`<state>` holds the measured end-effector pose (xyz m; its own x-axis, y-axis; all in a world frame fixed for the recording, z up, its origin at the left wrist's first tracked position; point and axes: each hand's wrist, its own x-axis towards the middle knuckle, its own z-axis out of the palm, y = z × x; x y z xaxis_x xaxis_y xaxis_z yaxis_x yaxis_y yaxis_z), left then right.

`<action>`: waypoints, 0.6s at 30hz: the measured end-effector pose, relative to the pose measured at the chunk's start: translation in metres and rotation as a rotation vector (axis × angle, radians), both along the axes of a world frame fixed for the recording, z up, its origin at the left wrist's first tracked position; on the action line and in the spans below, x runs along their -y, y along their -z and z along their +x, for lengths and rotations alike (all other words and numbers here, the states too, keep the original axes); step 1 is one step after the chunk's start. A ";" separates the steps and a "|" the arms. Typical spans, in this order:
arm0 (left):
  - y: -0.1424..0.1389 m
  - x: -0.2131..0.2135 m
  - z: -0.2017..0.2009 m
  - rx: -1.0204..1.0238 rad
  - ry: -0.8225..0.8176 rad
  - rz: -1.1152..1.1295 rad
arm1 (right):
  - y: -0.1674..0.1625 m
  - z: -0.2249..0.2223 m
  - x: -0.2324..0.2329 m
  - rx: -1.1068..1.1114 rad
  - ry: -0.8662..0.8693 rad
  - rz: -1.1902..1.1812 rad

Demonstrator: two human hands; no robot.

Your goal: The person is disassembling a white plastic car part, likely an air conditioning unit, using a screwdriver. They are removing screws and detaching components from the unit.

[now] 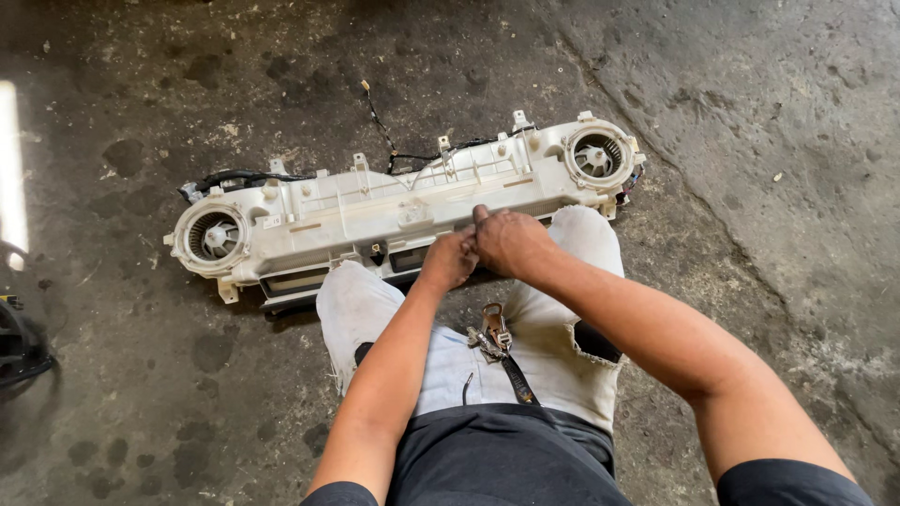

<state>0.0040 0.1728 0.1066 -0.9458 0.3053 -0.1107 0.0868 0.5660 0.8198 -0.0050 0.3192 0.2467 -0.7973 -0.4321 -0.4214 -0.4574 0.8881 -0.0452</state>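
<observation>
The one camera sits on my head, looking steeply down. It views my knees and the stained grey concrete floor [141, 394] closely.

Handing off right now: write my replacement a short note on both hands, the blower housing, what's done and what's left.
Left hand: fingers bunched at the near edge of the long white plastic blower housing; grip hidden.
Right hand: pressed beside the left, at the middle of the housing's near edge; anything held is hidden.
Housing: lies flat on the stained concrete floor, a round fan at each end, black wiring along the far side.
Done: cannot tell.
Left: housing looks closed and whole; both fans in place.
</observation>
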 end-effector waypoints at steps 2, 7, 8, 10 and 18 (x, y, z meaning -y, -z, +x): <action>-0.003 -0.002 0.001 -0.103 -0.028 -0.021 | -0.002 0.002 0.000 -0.005 0.003 0.018; 0.002 -0.003 0.003 -0.096 0.015 -0.040 | -0.007 0.001 -0.001 -0.152 -0.277 -0.059; 0.004 -0.003 0.003 -0.109 -0.030 0.012 | -0.007 0.001 0.000 -0.100 -0.145 -0.075; 0.007 -0.006 0.006 -0.136 -0.119 0.118 | -0.005 0.001 0.001 0.006 0.119 -0.104; 0.008 -0.002 0.006 -0.109 -0.035 -0.126 | -0.005 0.006 0.003 0.020 -0.007 -0.053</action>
<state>0.0103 0.1750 0.0982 -0.9640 0.2626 -0.0425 0.1497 0.6677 0.7292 0.0005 0.3158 0.2520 -0.7858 -0.4597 -0.4138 -0.4618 0.8811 -0.1019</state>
